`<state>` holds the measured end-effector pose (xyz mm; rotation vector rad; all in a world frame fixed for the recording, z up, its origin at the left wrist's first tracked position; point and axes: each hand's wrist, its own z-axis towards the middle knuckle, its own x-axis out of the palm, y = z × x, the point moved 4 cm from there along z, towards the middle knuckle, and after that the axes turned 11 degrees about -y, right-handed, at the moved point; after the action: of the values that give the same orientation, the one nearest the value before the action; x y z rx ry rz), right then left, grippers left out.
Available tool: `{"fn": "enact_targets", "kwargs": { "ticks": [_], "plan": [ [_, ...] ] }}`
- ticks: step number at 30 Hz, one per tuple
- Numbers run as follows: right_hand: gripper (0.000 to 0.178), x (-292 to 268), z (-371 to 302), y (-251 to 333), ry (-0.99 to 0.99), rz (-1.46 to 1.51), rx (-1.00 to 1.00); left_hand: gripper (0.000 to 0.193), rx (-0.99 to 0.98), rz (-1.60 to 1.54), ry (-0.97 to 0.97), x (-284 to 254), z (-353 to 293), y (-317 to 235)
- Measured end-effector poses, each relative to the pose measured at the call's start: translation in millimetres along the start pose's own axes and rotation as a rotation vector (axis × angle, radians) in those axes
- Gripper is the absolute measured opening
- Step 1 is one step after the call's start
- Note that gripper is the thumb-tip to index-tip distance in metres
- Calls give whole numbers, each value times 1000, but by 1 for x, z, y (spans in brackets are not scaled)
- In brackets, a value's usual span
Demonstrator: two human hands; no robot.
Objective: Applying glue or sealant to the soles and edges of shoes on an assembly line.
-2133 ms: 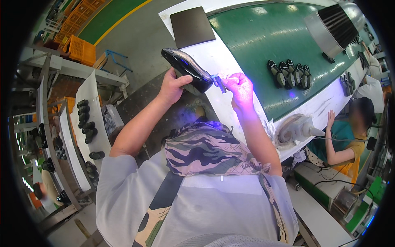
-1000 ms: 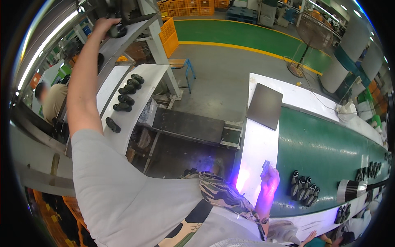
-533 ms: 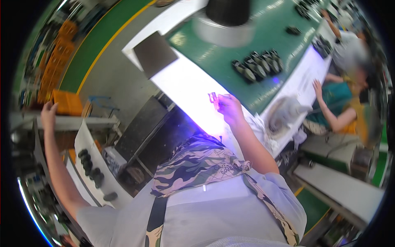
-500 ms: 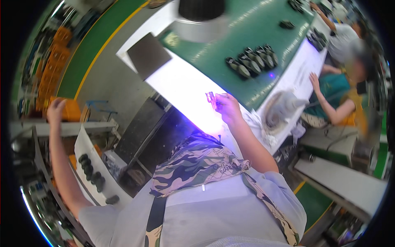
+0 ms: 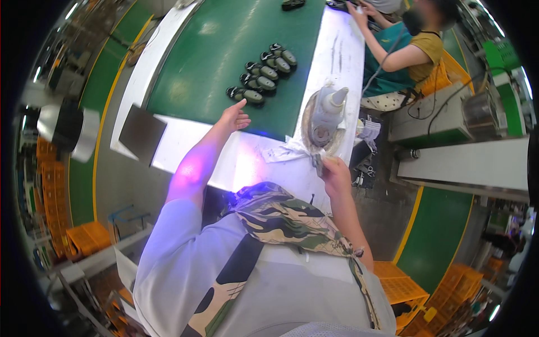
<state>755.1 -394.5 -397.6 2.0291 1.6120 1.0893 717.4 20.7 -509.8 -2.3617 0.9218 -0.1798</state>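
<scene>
My left hand (image 5: pixel 234 118) reaches over the near edge of the green belt (image 5: pixel 210 73), fingers stretched out and holding nothing. Just beyond its fingertips lies the nearest of several black and olive shoes (image 5: pixel 259 82), set out in a slanting row. My right hand (image 5: pixel 337 173) is closed, thumb and fingers pinching a small greyish thing (image 5: pixel 318 163) that I cannot make out. It is beside the near rim of a worn brownish tray (image 5: pixel 306 121). A translucent bottle with a pointed nozzle (image 5: pixel 328 109) is on that tray. A crumpled white cloth (image 5: pixel 286 151) lies left of it.
A co-worker in a teal apron (image 5: pixel 387 53) sits at the far right, hands on a dark shoe. A dark square board (image 5: pixel 142 135) projects from the table's left corner. A black and white lamp (image 5: pixel 67 132) hangs at left. An orange crate (image 5: pixel 401 286) stands behind my right arm.
My view has turned to the right. My left hand has come from far left to the shoes. My right hand, which held up a small pink-lit piece, is now down by the tray.
</scene>
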Motion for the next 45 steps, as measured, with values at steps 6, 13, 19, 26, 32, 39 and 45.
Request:
{"fn": "enact_targets", "kwargs": {
  "ticks": [6, 13, 19, 26, 32, 39, 45],
  "plan": [
    [14, -71, -22, -3, -203, 223, -95, 102, -54, -61, -163, 36, 76, -37],
    [14, -52, -45, -31, -319, 286, -51, 64, -125, -101, -50, 22, 98, -26],
    [16, 4, -25, -21, -249, 165, -109, 54, 106, -381, 586, 3, 22, -38],
    [19, 76, -7, 24, -126, 39, -230, 58, 226, -397, 968, -5, -119, -58],
    [21, 158, -13, 49, 149, -194, -469, 67, 1203, 229, 470, -20, -193, -63],
    [21, 214, -26, 37, 328, -216, -504, 52, 1834, 294, 266, -48, -250, -69],
    [21, 231, -28, 22, 458, -208, -391, 50, 1922, 391, 148, -56, -270, -66]
  ]
}}
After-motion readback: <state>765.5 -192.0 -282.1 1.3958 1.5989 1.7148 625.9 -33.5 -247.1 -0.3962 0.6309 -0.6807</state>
